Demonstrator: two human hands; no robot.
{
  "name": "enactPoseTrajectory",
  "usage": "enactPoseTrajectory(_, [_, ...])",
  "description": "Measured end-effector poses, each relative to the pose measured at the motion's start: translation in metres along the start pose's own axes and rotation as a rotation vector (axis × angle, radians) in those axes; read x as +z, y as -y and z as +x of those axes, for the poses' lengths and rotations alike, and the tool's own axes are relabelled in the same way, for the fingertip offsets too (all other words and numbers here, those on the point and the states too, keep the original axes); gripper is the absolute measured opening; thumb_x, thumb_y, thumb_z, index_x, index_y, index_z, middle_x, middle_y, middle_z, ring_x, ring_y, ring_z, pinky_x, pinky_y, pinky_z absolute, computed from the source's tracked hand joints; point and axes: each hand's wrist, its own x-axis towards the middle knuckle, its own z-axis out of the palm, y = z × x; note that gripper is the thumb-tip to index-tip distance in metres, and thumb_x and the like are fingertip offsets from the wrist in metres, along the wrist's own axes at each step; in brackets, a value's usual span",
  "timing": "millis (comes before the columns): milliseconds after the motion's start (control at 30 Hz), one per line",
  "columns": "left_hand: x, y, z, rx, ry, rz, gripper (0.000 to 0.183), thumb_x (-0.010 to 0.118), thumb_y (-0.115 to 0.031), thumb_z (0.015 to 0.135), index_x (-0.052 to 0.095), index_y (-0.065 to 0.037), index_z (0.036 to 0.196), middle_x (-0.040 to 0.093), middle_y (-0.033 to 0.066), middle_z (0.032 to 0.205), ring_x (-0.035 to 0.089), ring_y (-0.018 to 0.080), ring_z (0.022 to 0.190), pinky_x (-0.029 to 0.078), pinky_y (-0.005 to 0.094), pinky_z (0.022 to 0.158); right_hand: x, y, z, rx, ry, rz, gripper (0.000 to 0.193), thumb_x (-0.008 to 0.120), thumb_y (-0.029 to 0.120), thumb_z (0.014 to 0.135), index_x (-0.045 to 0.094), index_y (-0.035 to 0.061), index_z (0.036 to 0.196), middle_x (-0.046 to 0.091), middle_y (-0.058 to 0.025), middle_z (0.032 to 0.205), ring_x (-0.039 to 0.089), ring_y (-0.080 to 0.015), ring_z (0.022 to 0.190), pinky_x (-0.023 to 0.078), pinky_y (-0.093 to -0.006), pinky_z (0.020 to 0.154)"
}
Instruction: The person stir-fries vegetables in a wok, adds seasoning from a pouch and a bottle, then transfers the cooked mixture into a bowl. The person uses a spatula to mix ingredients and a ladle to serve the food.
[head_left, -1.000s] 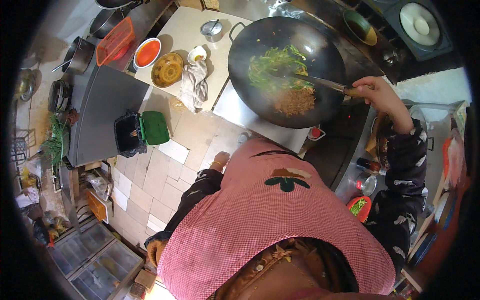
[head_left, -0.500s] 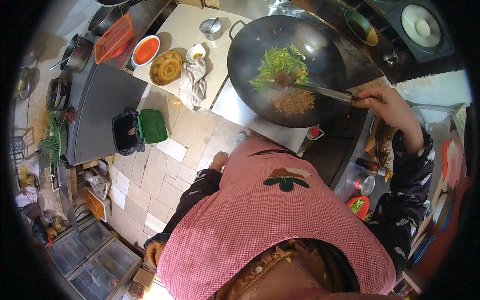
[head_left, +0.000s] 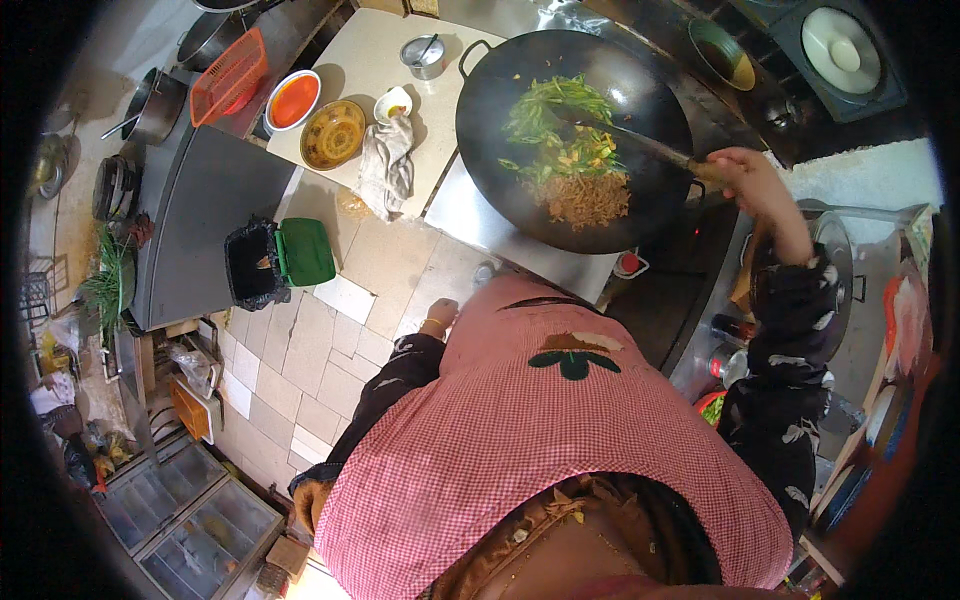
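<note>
My right hand [head_left: 750,183] is closed round the wooden end of a long-handled wok spatula [head_left: 645,143]. Its head lies among green vegetable strips [head_left: 550,103] on the far side of a large black wok [head_left: 490,190]. Yellowish pieces [head_left: 590,152] show in the middle of the food, and a heap of brown shredded food [head_left: 590,203] sits on the near side. Light haze hangs over the wok. Beside my pink checked apron hangs my left hand [head_left: 438,315], away from the counter; its fingers are mostly hidden.
Left of the wok, the counter holds a metal cup [head_left: 425,58], a small white bowl [head_left: 391,103], a brown patterned bowl [head_left: 333,136], a bowl of red liquid [head_left: 294,102] and a cloth [head_left: 385,165]. A bin with a green lid [head_left: 305,252] stands on the tiled floor.
My right hand and the spatula have moved slightly up and away, pushing the head farther into the greens. More yellowish pieces show between greens and brown shreds. My left hand has hardly moved.
</note>
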Motion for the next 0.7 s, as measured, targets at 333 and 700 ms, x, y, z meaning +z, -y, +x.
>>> enactPoseTrajectory(333, [-0.015, -0.016, 0.005, -0.105, 0.169, 0.047, 0.039, 0.055, -0.035, 0.084, 0.070, -0.001, 0.095, 0.070, 0.0174, 0.090, 0.068, 0.0276, 0.077, 0.053, 0.0402, 0.069, -0.048, 0.014, -0.032, -0.324, 0.204, -0.335, 0.025, 0.057, 0.015, 0.093, 0.068, 0.0033, 0.113, 0.067, -0.0029, 0.084, 0.055, -0.0082, 0.059, 0.046, -0.0228, 0.054])
enactPoseTrajectory(700, [-0.010, -0.009, -0.004, 0.191, 0.184, 0.626, 0.032, 0.053, -0.030, 0.086, 0.070, -0.003, 0.091, 0.069, 0.0183, 0.092, 0.067, 0.0339, 0.089, 0.053, 0.0418, 0.078, -0.027, 0.013, 0.024, -0.574, 0.261, -0.229, 0.027, 0.054, 0.026, 0.098, 0.065, 0.0074, 0.114, 0.060, -0.0035, 0.072, 0.046, -0.0051, 0.047, 0.033, -0.0204, 0.040])
